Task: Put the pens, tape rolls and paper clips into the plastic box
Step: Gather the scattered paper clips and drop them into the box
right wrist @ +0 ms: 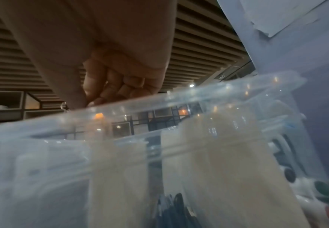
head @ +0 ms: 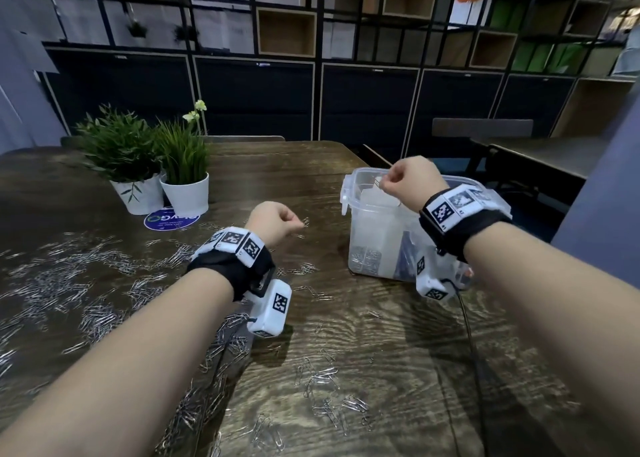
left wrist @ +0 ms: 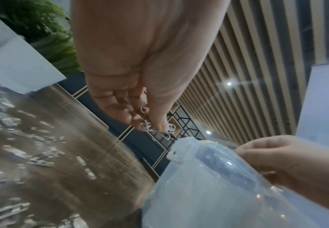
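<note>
Dropping paper clips into the plastic box [head: 374,235]: the right hand [head: 410,179], over the box's open top, pinches a clip; the left hand [head: 277,219], left of the box, pinches several clips [left wrist: 155,131]. Many clips [head: 97,283] remain scattered left of the box. Next, presumably, release. The blue sticker's [head: 171,219] writing is unreadable.
</note>
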The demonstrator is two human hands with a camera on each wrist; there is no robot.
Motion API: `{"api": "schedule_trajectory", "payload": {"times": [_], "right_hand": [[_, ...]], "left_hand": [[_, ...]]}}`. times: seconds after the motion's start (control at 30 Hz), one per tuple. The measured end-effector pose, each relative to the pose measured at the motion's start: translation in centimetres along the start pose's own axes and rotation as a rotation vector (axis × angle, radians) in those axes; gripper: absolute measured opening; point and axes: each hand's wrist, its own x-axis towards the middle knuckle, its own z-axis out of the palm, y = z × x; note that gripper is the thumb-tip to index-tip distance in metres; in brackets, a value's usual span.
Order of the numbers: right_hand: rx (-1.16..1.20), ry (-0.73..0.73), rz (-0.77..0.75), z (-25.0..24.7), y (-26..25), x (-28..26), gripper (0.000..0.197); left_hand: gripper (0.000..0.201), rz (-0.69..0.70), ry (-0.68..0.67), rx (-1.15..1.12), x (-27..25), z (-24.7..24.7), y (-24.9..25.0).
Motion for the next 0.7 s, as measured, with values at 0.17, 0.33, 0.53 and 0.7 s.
{"api": "schedule_trajectory", "payload": {"times": [0.17, 0.33, 0.53, 0.7], "right_hand": [[-0.010, -0.111, 0.038, 1.3, 1.9, 0.0, 0.020], [0.083, -0.039, 0.060, 1.5, 2.6, 0.2, 0.027], [0.068, -0.046, 0.014, 1.6, 3.0, -0.2, 0.033], [0.110, -0.024, -0.024, 1.5, 2.9, -0.7, 0.029]], "left_hand": [[0.014, 0.156, 0.094, -0.080, 1.5, 0.8, 4.2], [0.010, 0.276, 0.102, -0.114, 3.2, 2.9, 8.9], [0.029, 0.167, -0.017, 0.222, 4.7, 6.4, 10.2], [0.056, 0.198, 0.024, 0.114, 5.5, 5.2, 7.9]]}}
